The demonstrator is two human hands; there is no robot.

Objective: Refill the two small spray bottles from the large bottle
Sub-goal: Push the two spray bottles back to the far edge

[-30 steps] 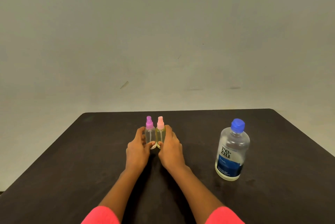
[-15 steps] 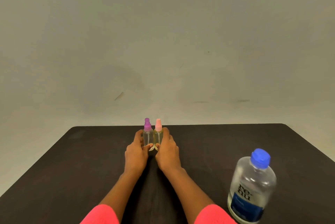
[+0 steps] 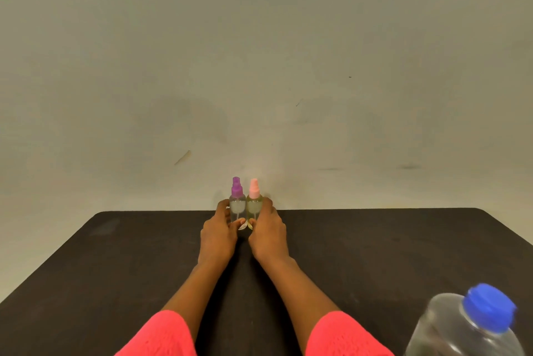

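Note:
Two small clear spray bottles stand upright and side by side near the far edge of the dark table (image 3: 115,254). The purple-capped spray bottle (image 3: 237,200) is on the left, and my left hand (image 3: 217,236) is wrapped around its lower body. The pink-capped spray bottle (image 3: 254,200) is on the right, held the same way by my right hand (image 3: 268,233). The large clear bottle (image 3: 473,326) with a blue cap stands at the near right, cut off by the frame's lower edge, well apart from both hands.
A plain pale wall (image 3: 259,67) rises just behind the table's far edge. Pink sleeves (image 3: 161,335) cover my forearms at the bottom of the view.
The two small bottles and both hands have slid farther away toward the table's far edge. The view has tilted up, so the large bottle now sits lower right in the frame.

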